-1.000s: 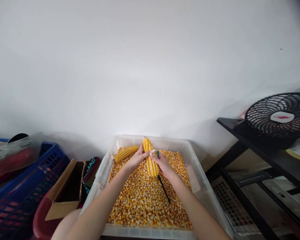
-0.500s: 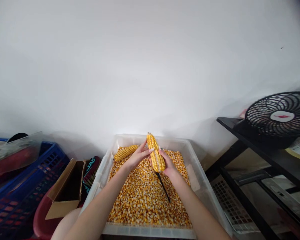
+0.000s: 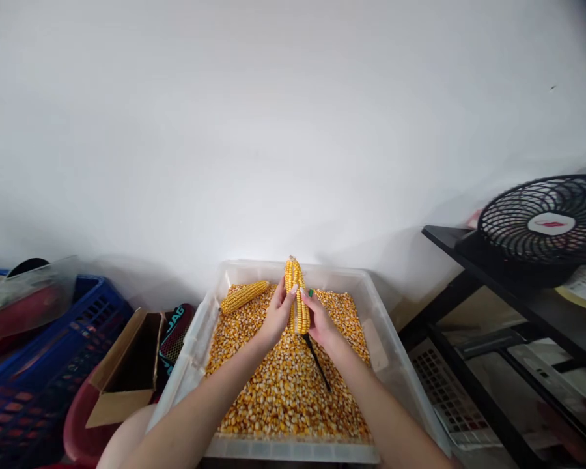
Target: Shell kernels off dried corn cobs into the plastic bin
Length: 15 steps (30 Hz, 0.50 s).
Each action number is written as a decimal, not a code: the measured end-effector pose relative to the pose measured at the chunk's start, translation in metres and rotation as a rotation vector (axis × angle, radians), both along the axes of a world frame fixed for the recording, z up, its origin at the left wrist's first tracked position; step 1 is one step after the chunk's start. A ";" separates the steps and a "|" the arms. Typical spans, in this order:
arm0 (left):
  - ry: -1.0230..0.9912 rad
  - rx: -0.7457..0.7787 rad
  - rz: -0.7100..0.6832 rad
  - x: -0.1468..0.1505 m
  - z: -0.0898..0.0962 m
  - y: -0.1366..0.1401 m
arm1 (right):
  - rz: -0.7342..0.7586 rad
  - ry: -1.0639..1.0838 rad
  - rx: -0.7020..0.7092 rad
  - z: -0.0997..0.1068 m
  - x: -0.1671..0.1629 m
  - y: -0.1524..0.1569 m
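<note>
Between my two hands stands a yellow ear of corn (image 3: 295, 306), nearly upright, with a pale bare groove where kernels are gone. My left hand (image 3: 277, 314) grips its left side, thumb on the front. My right hand (image 3: 319, 318) wraps its right side, its thumb also on the kernels. Under them a translucent plastic bin (image 3: 400, 365) holds a thick layer of loose corn kernels (image 3: 283, 397). A second ear of corn (image 3: 244, 297) lies on the kernels at the back left. A thin black tool (image 3: 318, 365) rests on the kernels below my right hand, its upper end hidden.
Left of the bin are a cardboard box (image 3: 120, 407) in a dark red basin (image 3: 81, 423), a black and teal item (image 3: 176, 332) and a blue basket (image 3: 102, 306). At right, a black fan (image 3: 551, 223) sits on a dark shelf (image 3: 449, 244). A white wall (image 3: 293, 130) rises behind.
The ear has turned more upright and shifted slightly left, and its groove faces differently. My left hand now grips lower along its side. The second ear stays on the kernels.
</note>
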<state>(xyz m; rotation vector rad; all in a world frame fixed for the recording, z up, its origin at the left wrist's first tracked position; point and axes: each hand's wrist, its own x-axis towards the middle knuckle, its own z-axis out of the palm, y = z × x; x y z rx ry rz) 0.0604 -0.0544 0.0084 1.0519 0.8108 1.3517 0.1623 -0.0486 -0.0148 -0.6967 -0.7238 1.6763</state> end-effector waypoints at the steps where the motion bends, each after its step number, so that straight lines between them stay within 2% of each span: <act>1: -0.013 -0.015 0.013 0.001 -0.002 0.000 | -0.009 -0.004 -0.006 -0.001 -0.001 0.000; 6: -0.080 -0.093 0.039 0.002 -0.009 0.000 | -0.029 -0.010 -0.026 -0.005 -0.008 -0.001; 15: -0.111 -0.110 0.084 0.003 -0.012 -0.001 | -0.033 -0.005 -0.044 -0.009 -0.012 -0.003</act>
